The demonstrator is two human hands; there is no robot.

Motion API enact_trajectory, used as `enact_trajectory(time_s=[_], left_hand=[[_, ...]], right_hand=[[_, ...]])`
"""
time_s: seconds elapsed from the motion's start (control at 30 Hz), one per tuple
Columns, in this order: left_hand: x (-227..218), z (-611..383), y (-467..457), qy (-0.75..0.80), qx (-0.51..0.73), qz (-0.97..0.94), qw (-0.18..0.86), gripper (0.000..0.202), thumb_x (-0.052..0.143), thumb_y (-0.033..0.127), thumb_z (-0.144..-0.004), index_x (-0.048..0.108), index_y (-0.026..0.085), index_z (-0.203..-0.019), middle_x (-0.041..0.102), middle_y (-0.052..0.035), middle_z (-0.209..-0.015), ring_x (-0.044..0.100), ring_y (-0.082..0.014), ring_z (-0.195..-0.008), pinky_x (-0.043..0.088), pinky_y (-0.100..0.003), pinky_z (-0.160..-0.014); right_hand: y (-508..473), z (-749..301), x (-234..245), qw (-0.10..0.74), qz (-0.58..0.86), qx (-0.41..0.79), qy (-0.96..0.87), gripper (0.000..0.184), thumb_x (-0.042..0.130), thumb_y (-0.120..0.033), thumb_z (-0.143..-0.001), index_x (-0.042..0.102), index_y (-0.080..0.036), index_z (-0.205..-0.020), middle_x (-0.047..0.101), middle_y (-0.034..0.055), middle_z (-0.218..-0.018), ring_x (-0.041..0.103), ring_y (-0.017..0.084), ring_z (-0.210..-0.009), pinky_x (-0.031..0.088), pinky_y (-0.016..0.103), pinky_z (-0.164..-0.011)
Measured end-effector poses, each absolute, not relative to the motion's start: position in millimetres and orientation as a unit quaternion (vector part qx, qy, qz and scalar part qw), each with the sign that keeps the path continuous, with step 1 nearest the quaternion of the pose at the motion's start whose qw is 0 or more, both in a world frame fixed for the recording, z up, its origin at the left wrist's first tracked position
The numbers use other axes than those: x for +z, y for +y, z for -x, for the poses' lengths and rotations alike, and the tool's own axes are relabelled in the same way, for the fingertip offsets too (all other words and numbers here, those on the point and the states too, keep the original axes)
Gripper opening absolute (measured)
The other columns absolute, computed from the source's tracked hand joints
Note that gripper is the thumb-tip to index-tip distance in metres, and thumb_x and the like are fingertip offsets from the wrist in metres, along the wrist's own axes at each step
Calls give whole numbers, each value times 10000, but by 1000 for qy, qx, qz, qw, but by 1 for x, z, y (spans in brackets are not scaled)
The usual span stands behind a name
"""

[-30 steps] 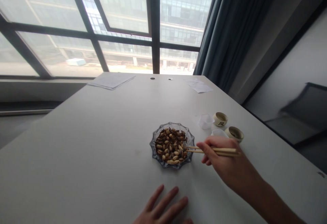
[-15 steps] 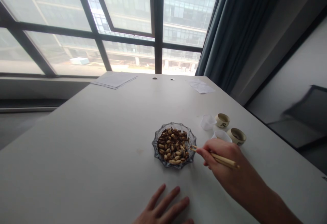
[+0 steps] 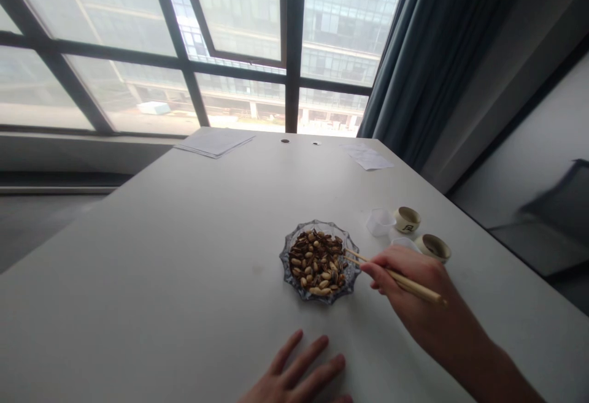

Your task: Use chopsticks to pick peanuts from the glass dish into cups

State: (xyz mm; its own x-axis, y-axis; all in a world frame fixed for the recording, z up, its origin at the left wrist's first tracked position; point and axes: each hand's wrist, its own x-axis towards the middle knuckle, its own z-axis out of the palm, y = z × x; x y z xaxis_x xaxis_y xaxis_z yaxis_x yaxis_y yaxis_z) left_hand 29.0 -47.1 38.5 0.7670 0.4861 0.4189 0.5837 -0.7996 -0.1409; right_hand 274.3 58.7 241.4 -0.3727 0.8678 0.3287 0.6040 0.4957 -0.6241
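1. The left hand [image 3: 294, 371] is held open at 6 o'clock, fingers spread, over the white bench [image 3: 151, 280].
2. Wooden chopsticks [image 3: 398, 278] are gripped by the closed right hand [image 3: 411, 280] at 4 o'clock.
3. Their tips are held at the rim of a glass dish [image 3: 288, 274], which is filled with pistachios and sunflower seeds [image 3: 317, 262].
4. Two ceramic cups [image 3: 407, 219] [image 3: 433, 248] and a clear plastic cup [image 3: 380, 222] are placed at 2 o'clock.
5. Papers [image 3: 215, 142] are laid at 11 o'clock.

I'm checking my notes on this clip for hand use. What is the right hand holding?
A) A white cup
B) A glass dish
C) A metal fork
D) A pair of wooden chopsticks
D. The right hand grips the wooden chopsticks, their tips beside the rim of the glass dish.
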Motion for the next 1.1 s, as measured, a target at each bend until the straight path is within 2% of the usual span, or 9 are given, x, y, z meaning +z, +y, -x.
enact_trajectory(time_s=[0.13,0.33,0.53,0.6,0.7,0.83,0.93,1.03,1.1], left_hand=[[35,-28,-47,-289,-193,928,133,621,854,375,-1029,580,423,-1585,466,18,-1738,568,-317,-1506,333,-589,-1327],[67,-24,-46,-286,-171,932,139,583,775,400,-1090,539,446,-1622,508,54,-1709,577,-269,-1496,311,-528,-1343],[71,-24,-44,-281,-160,937,131,693,868,368,-1019,539,426,-1626,529,34,-1695,602,-278,-1478,325,-526,-1341],[70,-25,-45,-285,-172,935,124,633,834,378,-1047,555,429,-1613,526,38,-1697,604,-270,-1478,322,-517,-1345],[70,-25,-46,-293,-180,933,111,521,746,402,-1109,567,448,-1596,519,57,-1702,600,-246,-1482,334,-483,-1346],[70,-24,-46,-289,-171,935,111,520,701,404,-1138,529,452,-1626,518,70,-1701,601,-244,-1480,350,-474,-1338],[72,-22,-45,-278,-145,942,121,689,834,399,-1047,503,426,-1652,510,41,-1708,598,-279,-1482,407,-490,-1306],[73,-23,-44,-266,-119,948,128,922,982,413,-894,486,392,-1671,485,-2,-1725,590,-318,-1488,450,-504,-1278],[73,-23,-44,-263,-121,949,127,960,999,438,-865,486,377,-1674,483,-16,-1727,591,-326,-1486,452,-510,-1277]], right_hand=[[59,-278,243,306,477,233,-791,427,603,-403,-1070,676,-222,-691,689,6,-660,649,171,-619,452,315,-633],[64,-280,242,276,490,250,-788,497,546,-455,-1096,658,-214,-676,708,18,-663,671,188,-642,460,333,-669],[68,-279,236,270,499,238,-788,510,509,-477,-1121,664,-210,-716,703,15,-670,653,176,-624,442,329,-650],[70,-279,233,279,496,227,-790,537,499,-478,-1128,614,-217,-673,665,2,-632,624,160,-592,430,317,-629],[74,-279,227,322,467,181,-803,569,493,-458,-1132,531,-227,-614,585,-17,-569,559,141,-536,406,304,-588],[73,-288,219,383,431,147,-804,558,511,-392,-1134,537,-218,-604,563,-27,-554,547,117,-506,404,281,-553],[62,-303,217,440,421,159,-777,492,543,-343,-1126,633,-212,-660,592,-26,-583,557,111,-501,430,270,-538],[50,-329,218,537,439,147,-705,341,604,-335,-1098,775,-226,-825,670,-2,-663,600,138,-528,452,289,-506],[44,-350,220,590,467,99,-651,298,638,-359,-1078,814,-227,-879,710,32,-707,639,172,-559,460,318,-496]])
